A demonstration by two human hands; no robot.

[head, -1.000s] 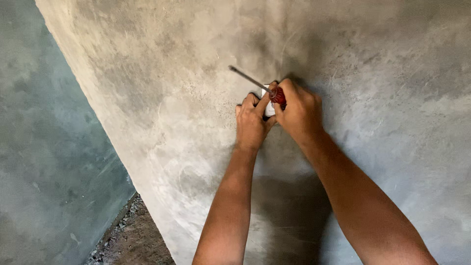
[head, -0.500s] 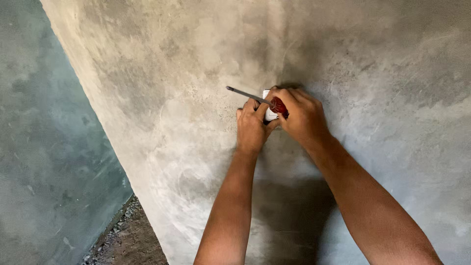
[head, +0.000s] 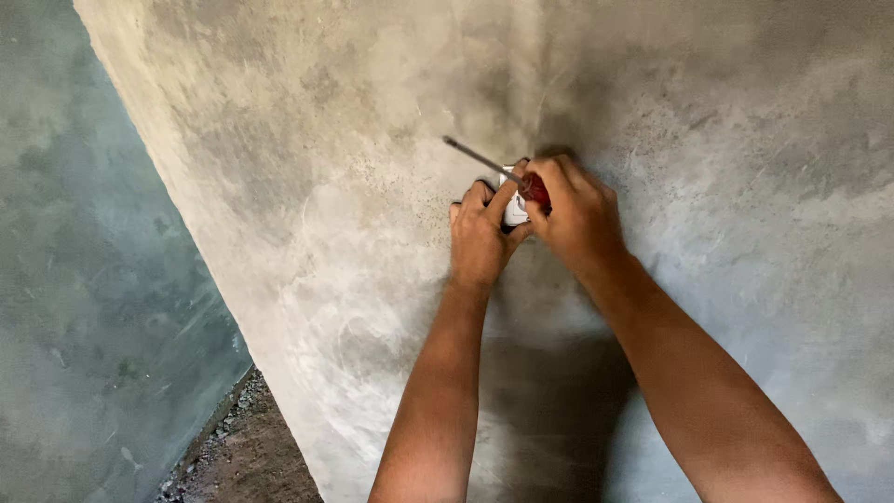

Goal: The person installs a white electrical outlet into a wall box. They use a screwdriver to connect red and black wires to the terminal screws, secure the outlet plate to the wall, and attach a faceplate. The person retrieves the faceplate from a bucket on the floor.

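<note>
Right hand [head: 575,212] clenched round the red plastic handle of a screwdriver [head: 534,189], whose thin steel shaft points toward ten o'clock. Left hand [head: 480,237] pinches a small white plastic fitting [head: 513,210], pressed to the grey cement wall [head: 745,140] between both hands. The fitting is probably light, rigid and somewhat brittle; best held by its edges.

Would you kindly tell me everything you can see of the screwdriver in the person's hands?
The screwdriver has a thin grey metal shaft and a red handle, glossy like plastic. Only a bit of the handle shows, since the right hand wraps around it. The shaft juts up and to the left, away from the hands, its tip free in front of the grey plastered wall. The left hand sits just beside the handle, over a small white object against the wall.
</note>
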